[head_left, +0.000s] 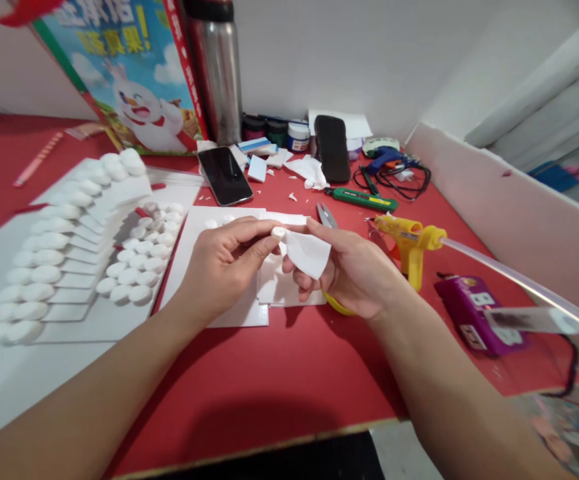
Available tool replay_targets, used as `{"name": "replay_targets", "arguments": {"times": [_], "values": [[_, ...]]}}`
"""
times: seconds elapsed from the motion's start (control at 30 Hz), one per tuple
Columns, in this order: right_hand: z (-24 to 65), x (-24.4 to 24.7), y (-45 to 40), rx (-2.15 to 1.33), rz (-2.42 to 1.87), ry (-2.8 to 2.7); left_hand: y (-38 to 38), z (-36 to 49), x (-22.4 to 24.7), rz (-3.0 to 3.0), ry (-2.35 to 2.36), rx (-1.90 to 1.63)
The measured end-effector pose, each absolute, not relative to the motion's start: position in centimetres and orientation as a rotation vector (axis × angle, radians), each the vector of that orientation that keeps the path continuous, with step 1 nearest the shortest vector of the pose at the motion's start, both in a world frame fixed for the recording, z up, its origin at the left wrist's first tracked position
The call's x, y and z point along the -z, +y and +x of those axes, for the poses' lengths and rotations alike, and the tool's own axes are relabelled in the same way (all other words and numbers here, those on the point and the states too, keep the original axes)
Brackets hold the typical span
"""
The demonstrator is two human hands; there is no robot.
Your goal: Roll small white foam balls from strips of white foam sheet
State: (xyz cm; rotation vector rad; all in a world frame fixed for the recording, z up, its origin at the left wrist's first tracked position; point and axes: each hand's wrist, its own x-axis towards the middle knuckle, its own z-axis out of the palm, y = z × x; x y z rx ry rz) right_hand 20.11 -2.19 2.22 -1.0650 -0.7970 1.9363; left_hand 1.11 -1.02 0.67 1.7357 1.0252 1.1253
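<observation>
1. White soft sheet [309,252] was the thing being worked on. It hung above the red table [269,380], between the two hands, and its left end seemed to be wound into a small roll [278,233].

2. Far to the left, round white puffs [51,257] sat in rows like tiny pillows. A smaller bunch of white lumps [129,276] lay just beside them.

3. The left hand [219,260] reached in with its back up and its wrist a bit bent. Its thumb and finger were nearly closed, pinching the roll.

4. The sheet looked light, thin and floppy, and not slippery. A hard tug might tear or crease it. The roll looked like the best place to hold, with a gentle touch on the loose part.

5. The right hand [357,267] was half open and turned inward. Its lower fingers curled under the loose part, but I could not tell if they gripped it.

6. The scissors [325,215] poked out behind that hand, and a yellow glue gun [410,243] was on its right.
</observation>
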Motion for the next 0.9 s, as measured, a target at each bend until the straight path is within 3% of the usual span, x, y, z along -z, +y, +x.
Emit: {"name": "replay_targets", "arguments": {"times": [0.3,0.9], "values": [[20.43,-2.68,-2.32,-2.111,-0.923,-0.71,-1.14,1.04,-1.02,1.816,0.963,-1.094],[19.96,-2.33,-2.79,-1.888,-0.966,-0.986,-1.07,1.06,-0.75,1.662,1.038,-1.107]]}}
